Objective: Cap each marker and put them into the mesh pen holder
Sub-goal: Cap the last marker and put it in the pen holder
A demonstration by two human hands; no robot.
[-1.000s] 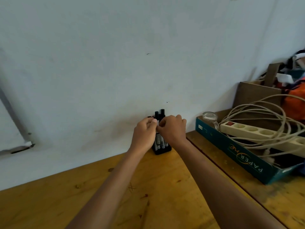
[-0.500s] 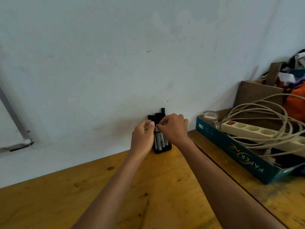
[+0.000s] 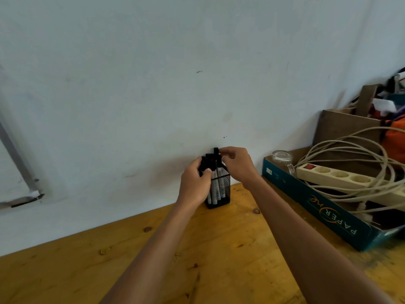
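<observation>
A black mesh pen holder (image 3: 223, 189) stands on the wooden table against the white wall. Several white markers with black caps (image 3: 210, 160) stand upright inside it. My left hand (image 3: 194, 185) wraps around the holder's left side, its thumb across the marker bodies at the rim. My right hand (image 3: 237, 165) is at the upper right of the holder, and its fingertips pinch the black cap of the tallest marker (image 3: 216, 152), which sticks up above the others. My left hand hides the holder's left wall.
A teal cardboard box (image 3: 328, 213) at the right holds a beige power strip (image 3: 341, 176), coiled cable and a glass jar (image 3: 281, 157). Behind it stands a brown box (image 3: 348, 130) with clutter. The wooden table (image 3: 219, 255) stretches toward me.
My right hand has lifted from over the holder's front to the tallest marker's cap. My left hand has slid lower around the holder's side.
</observation>
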